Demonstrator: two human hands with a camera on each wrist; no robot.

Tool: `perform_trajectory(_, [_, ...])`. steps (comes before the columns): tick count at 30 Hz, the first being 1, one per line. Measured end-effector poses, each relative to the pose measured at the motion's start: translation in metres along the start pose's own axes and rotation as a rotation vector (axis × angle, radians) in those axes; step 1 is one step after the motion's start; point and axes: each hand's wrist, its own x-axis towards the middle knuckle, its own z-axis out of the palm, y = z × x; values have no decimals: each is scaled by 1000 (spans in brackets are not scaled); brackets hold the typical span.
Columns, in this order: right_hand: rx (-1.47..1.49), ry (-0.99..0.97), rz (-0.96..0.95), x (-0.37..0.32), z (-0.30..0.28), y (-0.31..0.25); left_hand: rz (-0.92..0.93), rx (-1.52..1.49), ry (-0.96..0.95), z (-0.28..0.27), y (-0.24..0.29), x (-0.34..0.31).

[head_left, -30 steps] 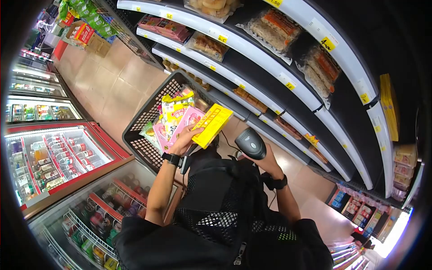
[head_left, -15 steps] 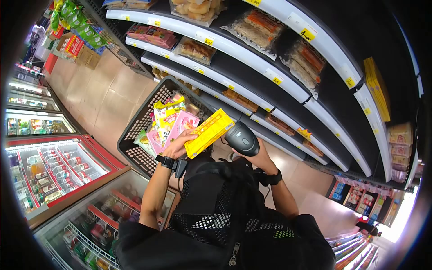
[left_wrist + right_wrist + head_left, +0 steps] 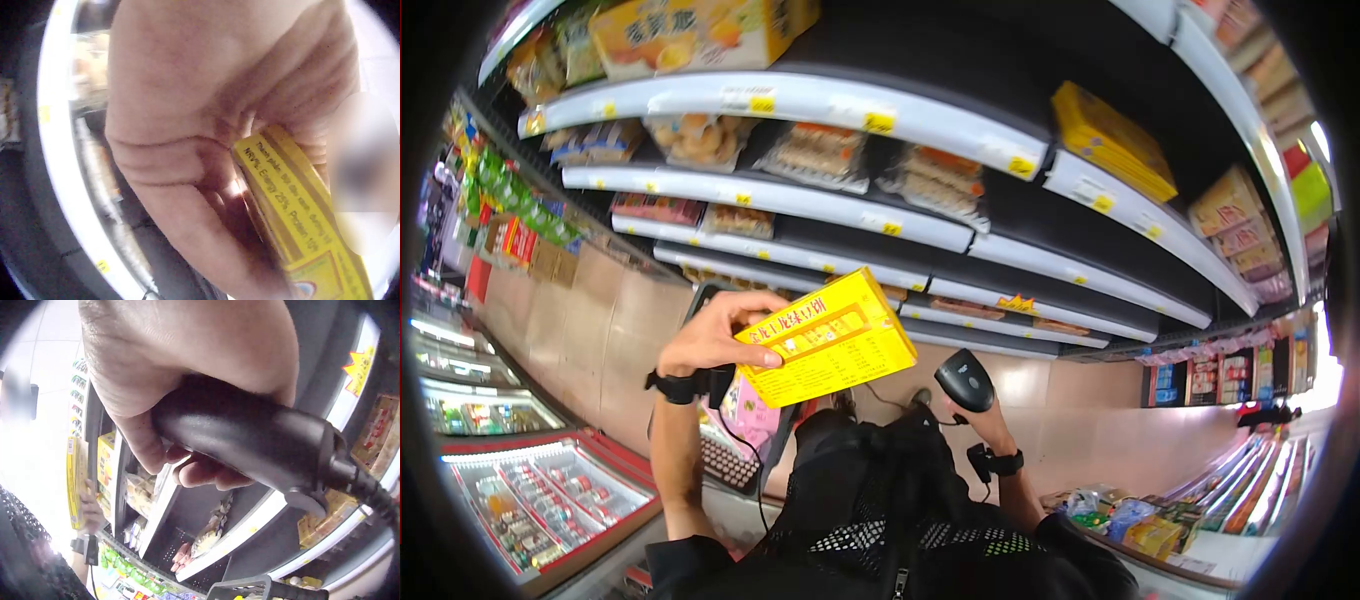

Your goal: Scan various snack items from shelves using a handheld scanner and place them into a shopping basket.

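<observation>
A flat yellow box (image 3: pixel 830 340) with printed text is held up in front of the shelves by my left hand (image 3: pixel 720 335), thumb on the printed face and fingers behind. In the left wrist view, the box's narrow side (image 3: pixel 281 194) shows between thumb and fingers of that hand (image 3: pixel 181 119). Lower and to the right, my right hand (image 3: pixel 992 425) grips a black barcode scanner (image 3: pixel 966 381). The right wrist view shows the fingers curled round the scanner's handle (image 3: pixel 244 431), its cord (image 3: pixel 365 484) running out of the end. Box and scanner are apart.
Beneath my left forearm stands a dark shopping basket (image 3: pixel 735 470) with a pink packet (image 3: pixel 750 415), partly hidden. Curved shelves (image 3: pixel 800 205) with bagged bakery goods and a stack of yellow boxes (image 3: pixel 1112 140) span the front. A red-edged freezer (image 3: pixel 550 500) stands at left.
My left hand has raised the yellow box away from the scanner and turned its broad printed face into view. The scanner has moved lower right. The head view has tilted up toward the shelves.
</observation>
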Motion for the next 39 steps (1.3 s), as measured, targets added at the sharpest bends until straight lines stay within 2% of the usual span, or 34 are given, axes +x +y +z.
perform_trajectory(2, [55, 56, -42, -4, -13, 14, 111, 159, 65, 28, 59, 10])
perform_trajectory(3, [51, 65, -5, -10, -19, 7, 294, 490, 103, 40, 83, 17])
perform_trajectory(4, [54, 71, -7, -13, -26, 12, 363, 732, 155, 60, 111, 21])
perform_trajectory(6, [79, 93, 2, -22, -38, 10, 498, 1147, 228, 98, 154, 32])
perform_trajectory(8, [131, 140, -1, -27, -48, 23, 661, 1501, 219, 130, 185, 51])
perform_trajectory(9, [137, 160, -9, -31, -53, 22, 825, 1633, 235, 144, 194, 65])
perform_trajectory(14, [185, 263, -60, -46, -82, 23, 1201, 1856, 337, 171, 217, 151])
perform_trajectory(16, [207, 251, -60, -51, -99, 30, 1273, 1882, 415, 172, 219, 189])
perform_trajectory(18, [213, 228, -52, -56, -115, 33, 1179, 1841, 386, 173, 223, 218])
perform_trajectory(20, [233, 307, -111, -63, -126, 34, 941, 1849, 381, 174, 224, 240])
perform_trajectory(24, [258, 298, -119, -73, -151, 48, 906, 1729, 373, 174, 222, 254])
perform_trajectory(26, [237, 307, -128, -74, -160, 62, 874, 1675, 270, 178, 221, 249])
perform_trajectory(27, [235, 299, -127, -75, -164, 66, 764, 1686, 229, 181, 221, 245])
perform_trajectory(28, [214, 283, -103, -76, -167, 69, 755, 1688, 238, 179, 218, 244])
perform_trajectory(30, [189, 261, -81, -75, -171, 71, 892, 1791, 228, 172, 209, 248])
perform_trajectory(31, [175, 240, -86, -74, -172, 71, 769, 1780, 261, 171, 208, 249])
perform_trajectory(32, [162, 222, -93, -71, -172, 71, 771, 1781, 268, 171, 211, 250])
perform_trajectory(34, [188, 237, -94, -66, -170, 70, 649, 1600, 181, 173, 221, 251])
perform_trajectory(35, [187, 232, -100, -62, -171, 69, 652, 1598, 190, 171, 224, 254])
perform_trajectory(37, [177, 236, -85, -58, -169, 61, 480, 1500, 124, 167, 224, 261])
perform_trajectory(39, [159, 223, -88, -53, -169, 63, 512, 1493, 127, 167, 223, 264])
